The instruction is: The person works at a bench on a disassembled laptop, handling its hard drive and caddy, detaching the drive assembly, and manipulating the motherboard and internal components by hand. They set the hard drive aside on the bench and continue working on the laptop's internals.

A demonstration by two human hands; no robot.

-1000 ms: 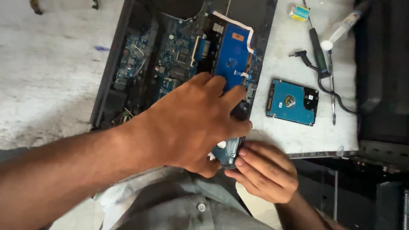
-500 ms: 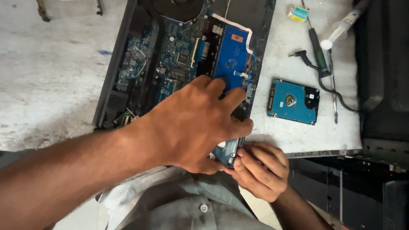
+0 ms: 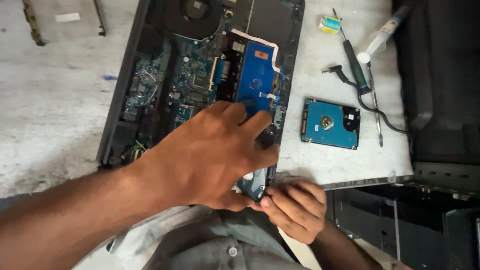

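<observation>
Opened laptop (image 3: 200,75) lies w/ its underside up on the worktop (image 3: 50,115), near corner hanging at the worktop's front edge. Left hand (image 3: 210,160) is spread flat over the near part of the board, fingers apart, pressing on it rather than gripping. Right hand (image 3: 295,210) is curled at the laptop's near corner, fingertips (image 3: 266,201) pinched together on the edge of a small blue-grey part (image 3: 252,184) seated there (looks like a drive or fan; mostly hidden under the left hand, so can't tell which). A loose hard drive (image 3: 330,123) lies just right of the laptop, w/ a screwdriver (image 3: 356,65) and a syringe tube (image 3: 382,36) toward the back right.

Risk, as I judge it: the corner overhangs the edge, so a hard tug could tip the chassis or snap a connector; the palm on bare board could bend components.
</observation>
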